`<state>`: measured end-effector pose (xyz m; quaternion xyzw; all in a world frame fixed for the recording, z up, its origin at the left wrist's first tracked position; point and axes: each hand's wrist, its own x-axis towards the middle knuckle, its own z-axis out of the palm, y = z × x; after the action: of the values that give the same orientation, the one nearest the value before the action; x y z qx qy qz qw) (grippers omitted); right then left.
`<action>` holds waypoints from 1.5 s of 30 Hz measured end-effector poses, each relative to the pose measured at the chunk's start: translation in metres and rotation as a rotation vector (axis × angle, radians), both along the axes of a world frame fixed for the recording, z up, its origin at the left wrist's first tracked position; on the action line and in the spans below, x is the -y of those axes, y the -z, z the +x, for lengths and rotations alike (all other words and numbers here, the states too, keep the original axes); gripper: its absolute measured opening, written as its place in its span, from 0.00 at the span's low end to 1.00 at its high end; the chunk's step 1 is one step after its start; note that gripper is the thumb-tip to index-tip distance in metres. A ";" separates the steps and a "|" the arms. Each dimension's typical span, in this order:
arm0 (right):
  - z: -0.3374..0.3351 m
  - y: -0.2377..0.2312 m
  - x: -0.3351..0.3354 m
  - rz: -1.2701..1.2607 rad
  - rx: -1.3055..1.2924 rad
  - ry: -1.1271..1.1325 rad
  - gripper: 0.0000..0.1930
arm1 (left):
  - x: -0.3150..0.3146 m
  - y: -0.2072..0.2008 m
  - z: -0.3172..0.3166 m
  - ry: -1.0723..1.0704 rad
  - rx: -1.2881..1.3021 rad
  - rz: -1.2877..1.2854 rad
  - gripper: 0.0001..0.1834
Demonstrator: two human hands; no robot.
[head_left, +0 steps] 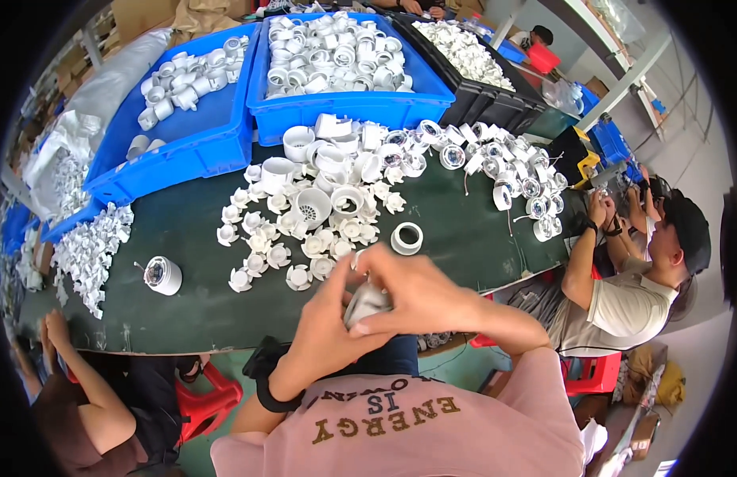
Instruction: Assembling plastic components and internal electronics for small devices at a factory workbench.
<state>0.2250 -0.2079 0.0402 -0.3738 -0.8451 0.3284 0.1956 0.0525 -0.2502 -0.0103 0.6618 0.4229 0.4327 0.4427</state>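
My left hand (320, 338) and my right hand (420, 296) meet just over the near edge of the green table. Between them they grip a white plastic part (367, 304), whose shape is mostly covered by my fingers. Just beyond my right hand lies a white ring (406, 238) with a dark centre. Several small white petal-shaped parts (298, 277) are spread past my left hand. Among them stand larger white cups, one with a slotted grille (311, 205). Off to the left, a white round unit (162, 275) with a clear top and a short wire stands alone.
Two blue bins (348, 110) (173, 163) and a black crate (495, 99) of white parts line the far side. Wired round units (531, 188) cover the table's right. A white heap (94, 250) lies left. People sit on both sides, by red stools (205, 405).
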 end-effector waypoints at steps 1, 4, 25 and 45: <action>-0.009 -0.001 0.000 -0.079 0.030 -0.035 0.29 | -0.001 -0.001 -0.003 0.083 0.036 -0.048 0.44; -0.019 0.004 -0.013 -0.235 0.026 -0.114 0.22 | -0.001 0.017 -0.006 0.085 0.055 -0.109 0.37; -0.026 0.031 -0.082 0.370 -0.127 0.145 0.31 | -0.028 0.015 -0.003 -0.005 1.008 -0.905 0.24; -0.008 0.046 0.031 0.062 -0.531 0.010 0.29 | -0.005 0.009 0.003 -0.301 0.250 0.002 0.28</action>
<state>0.2171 -0.2386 -0.0056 -0.2726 -0.7718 0.3879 0.4237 0.0558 -0.2449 -0.0191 0.5325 0.4583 0.5734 0.4214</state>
